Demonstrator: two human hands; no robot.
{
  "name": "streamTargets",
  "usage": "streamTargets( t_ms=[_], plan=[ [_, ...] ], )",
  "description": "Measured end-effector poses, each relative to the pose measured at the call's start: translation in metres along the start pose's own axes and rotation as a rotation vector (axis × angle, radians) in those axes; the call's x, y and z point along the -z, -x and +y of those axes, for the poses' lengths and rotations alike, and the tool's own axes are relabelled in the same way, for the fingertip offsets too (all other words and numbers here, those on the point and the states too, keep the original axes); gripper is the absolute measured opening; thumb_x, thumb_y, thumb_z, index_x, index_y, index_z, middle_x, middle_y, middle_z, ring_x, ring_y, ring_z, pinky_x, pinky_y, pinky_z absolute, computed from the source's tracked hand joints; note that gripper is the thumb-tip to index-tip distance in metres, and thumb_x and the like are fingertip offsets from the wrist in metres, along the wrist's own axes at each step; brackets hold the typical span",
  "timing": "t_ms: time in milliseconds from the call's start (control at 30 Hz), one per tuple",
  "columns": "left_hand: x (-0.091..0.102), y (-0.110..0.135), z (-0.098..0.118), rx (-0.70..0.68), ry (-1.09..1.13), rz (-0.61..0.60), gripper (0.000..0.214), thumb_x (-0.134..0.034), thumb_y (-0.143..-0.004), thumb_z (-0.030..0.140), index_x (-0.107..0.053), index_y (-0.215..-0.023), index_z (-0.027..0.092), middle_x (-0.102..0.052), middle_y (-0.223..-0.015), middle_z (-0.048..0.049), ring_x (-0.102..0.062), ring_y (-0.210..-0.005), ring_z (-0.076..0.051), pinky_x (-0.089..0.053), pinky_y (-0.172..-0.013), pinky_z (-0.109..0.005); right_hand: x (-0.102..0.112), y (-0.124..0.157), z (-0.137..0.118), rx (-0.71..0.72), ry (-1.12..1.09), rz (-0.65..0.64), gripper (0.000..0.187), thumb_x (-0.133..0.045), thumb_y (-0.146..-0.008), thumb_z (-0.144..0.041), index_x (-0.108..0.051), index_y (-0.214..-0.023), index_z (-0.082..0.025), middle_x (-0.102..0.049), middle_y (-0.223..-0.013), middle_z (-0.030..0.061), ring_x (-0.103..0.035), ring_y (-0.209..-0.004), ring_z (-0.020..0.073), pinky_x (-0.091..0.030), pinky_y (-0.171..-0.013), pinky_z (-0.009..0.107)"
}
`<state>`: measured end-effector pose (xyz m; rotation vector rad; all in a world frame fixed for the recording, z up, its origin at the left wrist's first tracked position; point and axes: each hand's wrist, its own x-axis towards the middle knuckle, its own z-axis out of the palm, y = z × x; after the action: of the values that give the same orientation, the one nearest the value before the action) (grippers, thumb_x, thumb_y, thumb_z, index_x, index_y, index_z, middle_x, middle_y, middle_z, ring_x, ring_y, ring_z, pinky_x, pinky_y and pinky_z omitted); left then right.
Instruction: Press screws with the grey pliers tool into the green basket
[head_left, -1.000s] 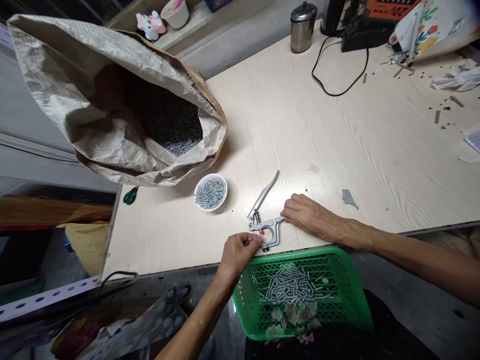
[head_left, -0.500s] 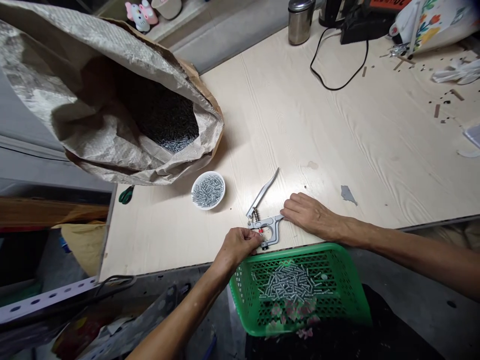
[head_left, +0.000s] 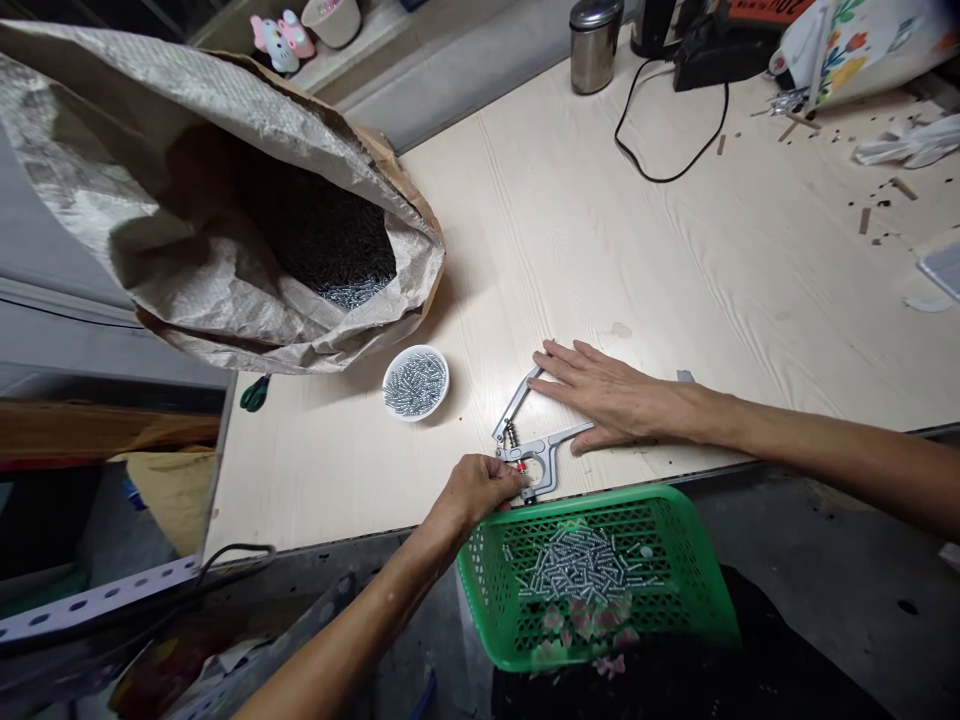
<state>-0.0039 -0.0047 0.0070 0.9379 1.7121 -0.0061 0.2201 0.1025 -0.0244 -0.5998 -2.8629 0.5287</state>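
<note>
Grey hand pliers [head_left: 549, 450], with a spring and a red piece at the jaw, lie on the table near its front edge. At the jaw, my left hand [head_left: 480, 490] is closed in a pinch; whatever its fingertips hold is hidden. My right hand [head_left: 604, 392] is open, fingers spread over the end of the upper handle, thumb by the end of the lower one. Just below sits a green basket [head_left: 716, 590] with a pile of small ridged metal pieces [head_left: 581, 565]. Similar pieces fill a white bowl [head_left: 415, 383] to the left.
A large woven sack [head_left: 300, 335] of dark and shiny metal pieces stands at the left. Green-handled scissors [head_left: 255, 393] lie below it. Toward the back are a metal canister [head_left: 595, 45] and a black cable [head_left: 667, 180]. Scraps and a flowered bag [head_left: 862, 50] occupy the right.
My right hand has let go of the lower handle's end, opened, and moved up onto the upper handle. My left hand stays at the jaw.
</note>
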Motion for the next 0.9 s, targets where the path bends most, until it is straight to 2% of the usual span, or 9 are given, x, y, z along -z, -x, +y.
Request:
streamTargets(
  t_ms=[167, 267, 367, 433, 500, 600, 700, 800, 900],
  plan=[
    [-0.002, 0.002, 0.001, -0.028, -0.007, -0.001, 0.040, -0.062, -0.062, 0.053, -0.051, -0.050, 0.017, -0.044, -0.044, 0.0053, -0.030, -0.045, -0.007, -0.022, -0.049, -0.024, 0.008, -0.015, 0.008, 0.029, 0.050, -0.115, 0.094, -0.073, -0.064, -0.057, -0.035, -0.138, -0.014, -0.043, -0.138, 0.0188, -0.029, -0.132, 0.0392, -0.024, -0.104, 0.059],
    [-0.002, 0.002, 0.003, -0.031, -0.011, 0.001, 0.040, -0.062, -0.064, 0.051, -0.049, -0.049, 0.017, -0.040, -0.043, 0.0066, -0.027, -0.045, -0.007, -0.021, -0.049, -0.025, 0.011, -0.018, 0.004, 0.035, 0.066, -0.099, 0.086, -0.074, -0.065, -0.055, -0.039, -0.133, -0.016, -0.052, -0.125, 0.0147, -0.042, -0.118, 0.0341, -0.028, -0.101, 0.056],
    [-0.002, 0.007, 0.003, -0.024, -0.056, 0.002, 0.040, -0.061, -0.070, 0.049, -0.050, -0.049, 0.017, -0.038, -0.044, 0.0066, -0.029, -0.045, -0.007, -0.022, -0.049, -0.025, 0.014, -0.017, -0.002, 0.015, 0.066, -0.085, 0.074, -0.076, -0.067, -0.048, -0.044, -0.127, -0.017, -0.056, -0.113, 0.0113, -0.047, -0.104, 0.0289, -0.032, -0.097, 0.050],
    [-0.005, 0.015, 0.004, -0.057, -0.170, 0.091, 0.038, -0.060, -0.075, 0.047, -0.054, -0.053, 0.016, -0.044, -0.048, 0.0045, -0.036, -0.047, -0.009, -0.026, -0.051, -0.025, 0.016, -0.016, -0.005, 0.007, 0.042, -0.077, 0.068, -0.078, -0.067, -0.044, -0.047, -0.121, -0.015, -0.056, -0.108, 0.0108, -0.047, -0.099, 0.0268, -0.036, -0.092, 0.044],
    [-0.012, 0.022, 0.006, -0.189, -0.325, 0.296, 0.033, -0.057, -0.082, 0.043, -0.062, -0.065, 0.016, -0.055, -0.062, -0.0002, -0.049, -0.059, -0.014, -0.035, -0.056, -0.027, 0.016, -0.014, -0.009, 0.011, 0.011, -0.075, 0.064, -0.078, -0.068, -0.040, -0.049, -0.118, -0.012, -0.056, -0.105, 0.0113, -0.046, -0.095, 0.0254, -0.040, -0.086, 0.040],
    [-0.024, 0.021, 0.014, -0.550, -0.528, 0.560, 0.027, -0.058, -0.085, 0.039, -0.064, -0.101, 0.018, -0.063, -0.102, -0.0083, -0.055, -0.095, -0.024, -0.046, -0.076, -0.036, 0.014, -0.011, -0.013, 0.005, -0.017, -0.058, 0.059, -0.076, -0.072, -0.035, -0.048, -0.119, -0.012, -0.056, -0.105, 0.0116, -0.046, -0.093, 0.0246, -0.042, -0.081, 0.038],
    [-0.029, 0.003, 0.027, -0.801, -0.695, 0.568, 0.051, -0.062, -0.083, 0.036, -0.047, -0.128, 0.015, -0.052, -0.127, -0.0143, -0.046, -0.113, -0.028, -0.046, -0.090, -0.044, 0.012, -0.007, -0.016, -0.015, -0.051, -0.026, 0.059, -0.075, -0.073, -0.034, -0.047, -0.121, -0.014, -0.056, -0.105, 0.0106, -0.047, -0.094, 0.0242, -0.043, -0.082, 0.040],
    [-0.025, -0.016, 0.039, -0.828, -0.832, 0.489, 0.064, -0.063, -0.083, 0.034, -0.034, -0.135, 0.011, -0.053, -0.123, -0.0155, -0.048, -0.107, -0.028, -0.047, -0.087, -0.044, 0.014, -0.001, -0.017, -0.114, -0.048, -0.040, 0.064, -0.080, -0.066, -0.034, -0.049, -0.118, -0.014, -0.055, -0.108, 0.0118, -0.048, -0.097, 0.0258, -0.045, -0.081, 0.040],
    [-0.020, -0.023, 0.049, -0.800, -0.900, 0.450, 0.069, -0.066, -0.081, 0.035, -0.032, -0.136, 0.010, -0.053, -0.118, -0.0151, -0.048, -0.104, -0.028, -0.048, -0.083, -0.044, 0.018, 0.005, -0.016, -0.205, -0.016, -0.068, 0.056, -0.081, -0.065, -0.031, -0.054, -0.110, -0.014, -0.056, -0.105, 0.0121, -0.048, -0.096, 0.0263, -0.046, -0.078, 0.038]
  ],
)
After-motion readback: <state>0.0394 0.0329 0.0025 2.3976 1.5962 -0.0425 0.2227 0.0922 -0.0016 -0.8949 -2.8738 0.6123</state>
